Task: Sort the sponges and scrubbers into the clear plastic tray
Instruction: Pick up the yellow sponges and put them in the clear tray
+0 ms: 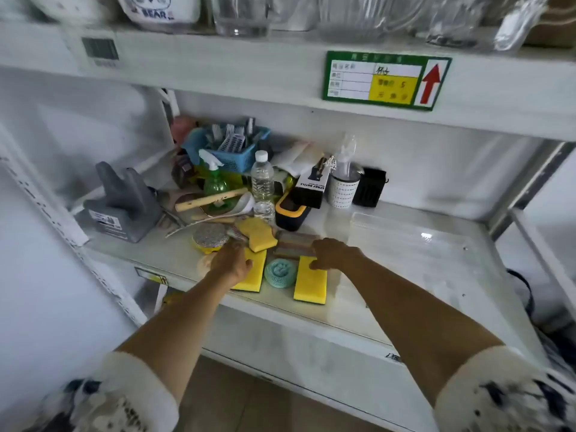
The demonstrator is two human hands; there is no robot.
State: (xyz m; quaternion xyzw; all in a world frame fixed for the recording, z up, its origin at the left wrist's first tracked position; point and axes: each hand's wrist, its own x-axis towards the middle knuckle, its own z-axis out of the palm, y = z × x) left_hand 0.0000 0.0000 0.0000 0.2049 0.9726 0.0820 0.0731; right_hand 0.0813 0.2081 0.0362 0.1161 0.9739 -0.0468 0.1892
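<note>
- Left hand (232,265) rests spread on flat yellow rectangular sponge (252,275) at shelf front edge; grip released.
- Right hand (332,254) fingertips press second yellow sponge (311,283); grasp not closed.
- Risk: that sponge overhangs the edge; a push could tip it off, missing the clear plastic tray (414,241).

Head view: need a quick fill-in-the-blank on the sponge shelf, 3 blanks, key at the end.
1. The right hand touches the far end of a ____ sponge.
2. The round teal scrubber lies ____ the two flat yellow sponges.
3. The clear plastic tray, to the right of the hands, holds ____ sponges so far.

Missing words: yellow; between; no
</note>
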